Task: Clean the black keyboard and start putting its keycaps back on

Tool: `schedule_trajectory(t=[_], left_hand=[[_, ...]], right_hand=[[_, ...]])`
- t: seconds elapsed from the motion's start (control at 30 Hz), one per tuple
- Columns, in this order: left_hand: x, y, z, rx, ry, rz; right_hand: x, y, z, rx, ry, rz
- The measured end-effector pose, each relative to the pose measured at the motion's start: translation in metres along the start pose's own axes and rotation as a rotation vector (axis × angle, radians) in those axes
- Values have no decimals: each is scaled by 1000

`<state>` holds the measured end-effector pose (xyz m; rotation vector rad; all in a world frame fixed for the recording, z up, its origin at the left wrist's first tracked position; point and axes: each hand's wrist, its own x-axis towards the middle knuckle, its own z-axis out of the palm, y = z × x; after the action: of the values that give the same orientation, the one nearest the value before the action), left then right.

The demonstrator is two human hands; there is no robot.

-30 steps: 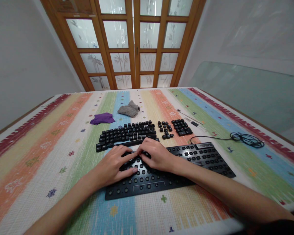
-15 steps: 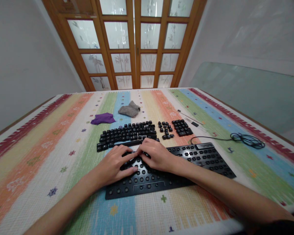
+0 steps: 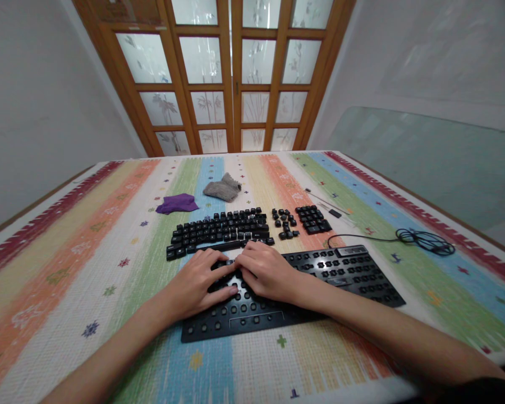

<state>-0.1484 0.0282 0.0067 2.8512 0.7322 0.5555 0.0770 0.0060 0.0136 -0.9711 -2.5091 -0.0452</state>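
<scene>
Largely capless, the glossy black keyboard (image 3: 273,310) lies beneath hands (image 3: 193,283) (image 3: 267,269), their grip unclear.

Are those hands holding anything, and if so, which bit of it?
It can't be told: the left hand and right hand come together at their fingertips over the keyboard, hiding anything small that may be pinched there.

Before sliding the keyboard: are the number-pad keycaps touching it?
Apart. The head view shows a strip of tablecloth between the number-pad keycaps and the keyboard.
</scene>
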Motion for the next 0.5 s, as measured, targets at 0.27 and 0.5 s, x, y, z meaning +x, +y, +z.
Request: schedule_trajectory(t=[0.27, 0.5], left_hand=[[2, 3, -3, 20, 1, 21], [-1, 2, -1, 48, -13, 11]], right_hand=[[2, 2, -6, 117, -2, 26], [14, 12, -16, 259, -80, 84]])
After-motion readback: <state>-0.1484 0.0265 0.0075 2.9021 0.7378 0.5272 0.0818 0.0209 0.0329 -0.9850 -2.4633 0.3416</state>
